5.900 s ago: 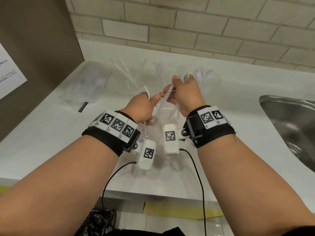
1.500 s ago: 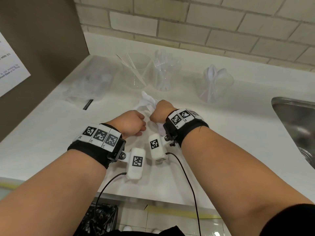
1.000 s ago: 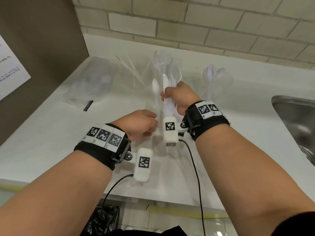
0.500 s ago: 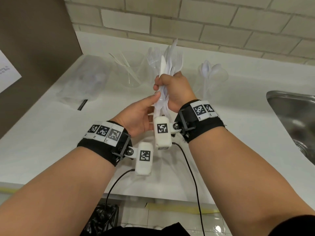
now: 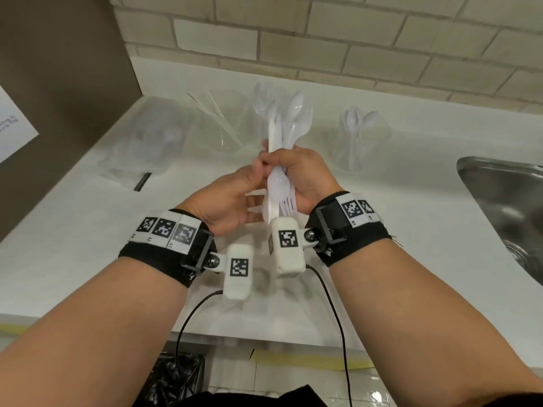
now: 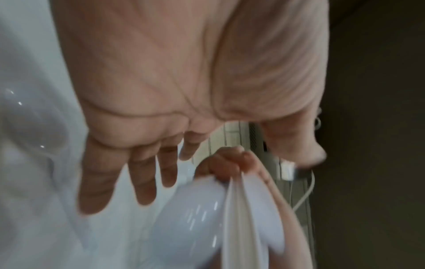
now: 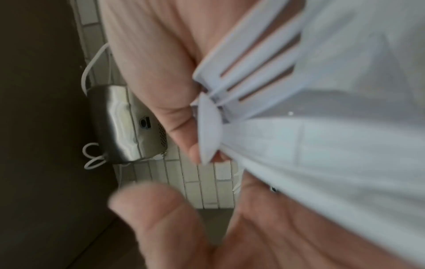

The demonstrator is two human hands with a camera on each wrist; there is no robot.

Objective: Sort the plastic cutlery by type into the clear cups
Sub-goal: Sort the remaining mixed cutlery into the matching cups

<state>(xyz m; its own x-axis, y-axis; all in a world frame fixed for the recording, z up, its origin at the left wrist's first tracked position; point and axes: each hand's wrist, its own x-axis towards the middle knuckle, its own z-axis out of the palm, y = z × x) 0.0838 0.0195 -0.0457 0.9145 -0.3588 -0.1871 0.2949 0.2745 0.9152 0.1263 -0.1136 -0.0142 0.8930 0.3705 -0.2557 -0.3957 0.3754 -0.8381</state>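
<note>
My right hand (image 5: 305,171) grips a bundle of white plastic cutlery (image 5: 286,124) upright above the counter. Spoon bowls and fork heads stick out above the fist, and fork tines (image 7: 253,60) and a spoon hang below it. My left hand (image 5: 232,198) is beside it with straight fingers (image 6: 142,182), its thumb touching the bundle at the fist. Three clear cups stand behind: a knife cup (image 5: 223,121), a fork cup (image 5: 263,104) partly hidden by the bundle, and a spoon cup (image 5: 363,136).
A crumpled clear plastic bag (image 5: 144,142) lies at the counter's left by a brown wall. A steel sink (image 5: 505,207) is set in at the right. A tiled wall runs behind the cups. White counter (image 5: 88,230) lies below my hands.
My right hand gathered the cutlery off the counter and raised it upright. My left hand came up from the counter and now touches the bundle.
</note>
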